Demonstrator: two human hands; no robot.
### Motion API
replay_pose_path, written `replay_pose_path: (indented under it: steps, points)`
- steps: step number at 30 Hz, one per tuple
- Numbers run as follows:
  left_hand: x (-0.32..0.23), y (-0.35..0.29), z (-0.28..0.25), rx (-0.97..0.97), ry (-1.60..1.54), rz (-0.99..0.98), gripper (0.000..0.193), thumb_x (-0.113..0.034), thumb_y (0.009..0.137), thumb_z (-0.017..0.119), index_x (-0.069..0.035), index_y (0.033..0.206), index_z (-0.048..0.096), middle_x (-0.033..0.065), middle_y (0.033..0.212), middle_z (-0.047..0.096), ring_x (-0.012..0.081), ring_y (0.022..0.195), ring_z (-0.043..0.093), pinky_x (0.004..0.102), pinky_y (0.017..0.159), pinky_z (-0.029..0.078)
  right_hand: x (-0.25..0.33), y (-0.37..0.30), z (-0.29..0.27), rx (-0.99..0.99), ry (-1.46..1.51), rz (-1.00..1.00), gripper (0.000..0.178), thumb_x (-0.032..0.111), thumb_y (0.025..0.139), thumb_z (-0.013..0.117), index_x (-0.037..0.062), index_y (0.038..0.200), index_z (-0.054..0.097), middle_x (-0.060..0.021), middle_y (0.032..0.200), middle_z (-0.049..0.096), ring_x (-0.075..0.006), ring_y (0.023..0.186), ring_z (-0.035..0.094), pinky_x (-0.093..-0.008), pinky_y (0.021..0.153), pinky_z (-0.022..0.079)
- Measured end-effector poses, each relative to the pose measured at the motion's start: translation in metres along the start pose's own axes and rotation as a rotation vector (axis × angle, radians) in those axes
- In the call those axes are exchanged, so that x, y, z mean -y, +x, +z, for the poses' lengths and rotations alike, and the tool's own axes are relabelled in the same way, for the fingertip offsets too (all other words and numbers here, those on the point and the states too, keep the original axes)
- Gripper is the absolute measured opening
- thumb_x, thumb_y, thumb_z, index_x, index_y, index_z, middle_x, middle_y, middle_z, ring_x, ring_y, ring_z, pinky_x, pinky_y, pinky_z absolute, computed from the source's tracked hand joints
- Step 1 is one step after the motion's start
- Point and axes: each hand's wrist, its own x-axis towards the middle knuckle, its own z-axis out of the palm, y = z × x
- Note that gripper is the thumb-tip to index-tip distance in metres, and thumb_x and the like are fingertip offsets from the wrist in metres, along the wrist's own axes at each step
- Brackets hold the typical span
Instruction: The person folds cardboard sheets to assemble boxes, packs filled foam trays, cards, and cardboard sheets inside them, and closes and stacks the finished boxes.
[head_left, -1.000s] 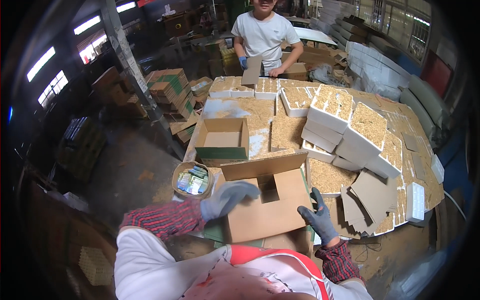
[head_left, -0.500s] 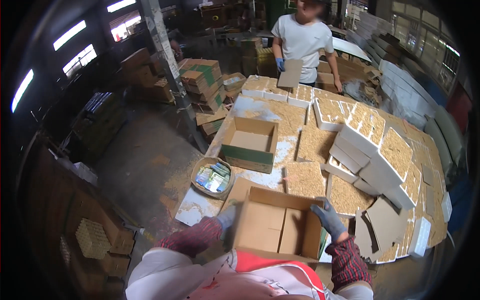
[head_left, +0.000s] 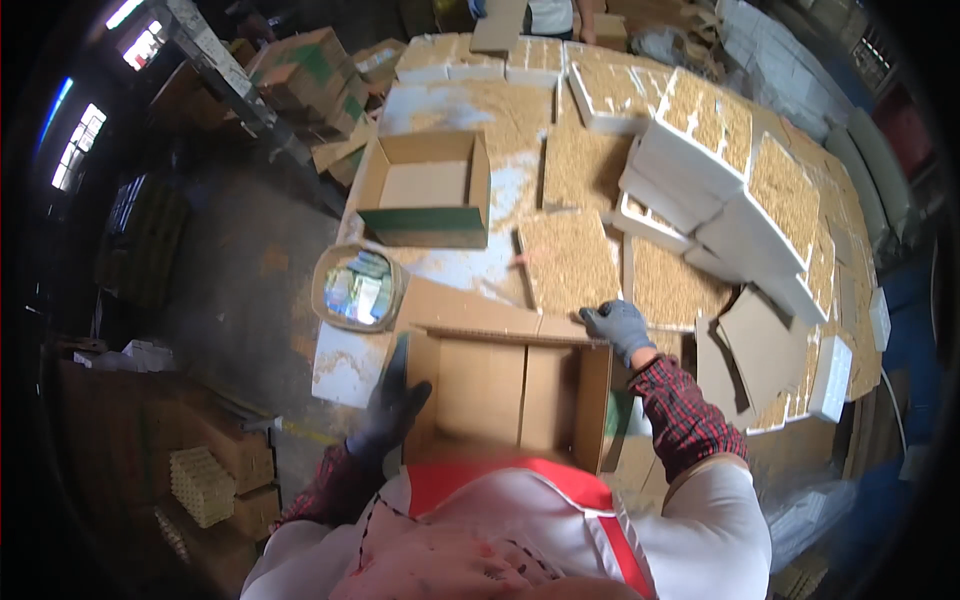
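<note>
An open cardboard box (head_left: pixel 482 388) stands in front of my body at the table's near edge, its inside bare with a seam down the bottom. My left hand (head_left: pixel 392 405), in a dark glove, lies along the box's left wall with fingers stretched and thumb spread. At the far right corner, my grey-gloved right hand (head_left: pixel 618 328) has its fingers curled over the box's upper edge. Just beyond that hand lies a white foam tray filled with tan shavings (head_left: pixel 570 262). A round basket (head_left: pixel 322 290) of small blue and green packets sits past my left hand.
Another open box (head_left: pixel 420 225) with a green side stands farther back. White foam trays (head_left: pixel 690 175) are piled at right, with loose cardboard sheets (head_left: pixel 765 345) nearer me. Across the table, a person holds a cardboard sheet (head_left: pixel 498 27). A metal post (head_left: pixel 215 65) rises at left.
The view has tilted down. My left hand has come up along the box's left wall, its fingers now spread. My right hand has shifted from the right wall to the far right corner.
</note>
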Motion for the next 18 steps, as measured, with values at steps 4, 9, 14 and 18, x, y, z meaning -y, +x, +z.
replay_pose_path:
  steps: [4,9,14,18]
  points:
    - [0.023,0.014,0.015,0.097,0.233,0.171,0.065,-0.012,0.088,0.058,0.003,0.141,0.024,0.0204,0.140,0.036,0.0285,0.133,0.030,0.0357,0.108,0.025,-0.081,0.110,0.016,-0.482,0.151,0.190,0.051,0.050,0.077,0.061,0.0034,0.098,0.067,-0.0224,0.101,0.064,-0.0373,0.099,0.058,-0.0404,0.085,0.046]
    - [0.019,-0.015,0.001,0.015,0.182,0.083,0.065,-0.015,0.086,0.060,0.004,0.139,0.026,0.0235,0.138,0.037,0.0329,0.132,0.032,0.0380,0.107,0.026,-0.028,0.099,-0.019,0.279,0.340,0.175,0.059,0.045,0.079,0.065,-0.0014,0.114,0.060,-0.0124,0.107,0.065,-0.0190,0.097,0.057,-0.0316,0.085,0.043]
    - [0.021,0.001,0.007,-0.009,0.288,0.217,0.063,-0.015,0.086,0.060,0.005,0.137,0.030,0.0257,0.132,0.042,0.0344,0.126,0.040,0.0385,0.103,0.033,-0.082,0.129,0.014,0.057,0.819,0.052,0.040,0.030,0.074,0.072,0.0011,0.099,0.062,-0.0070,0.089,0.063,-0.0167,0.085,0.056,-0.0302,0.078,0.044]
    - [0.021,0.005,0.007,-0.069,0.247,0.178,0.061,-0.015,0.086,0.061,0.005,0.135,0.031,0.0256,0.130,0.044,0.0345,0.123,0.043,0.0383,0.101,0.035,-0.049,0.106,0.008,-0.131,1.015,-0.002,0.050,0.023,0.072,0.073,0.0039,0.116,0.057,-0.0046,0.102,0.061,-0.0166,0.093,0.053,-0.0317,0.086,0.039]
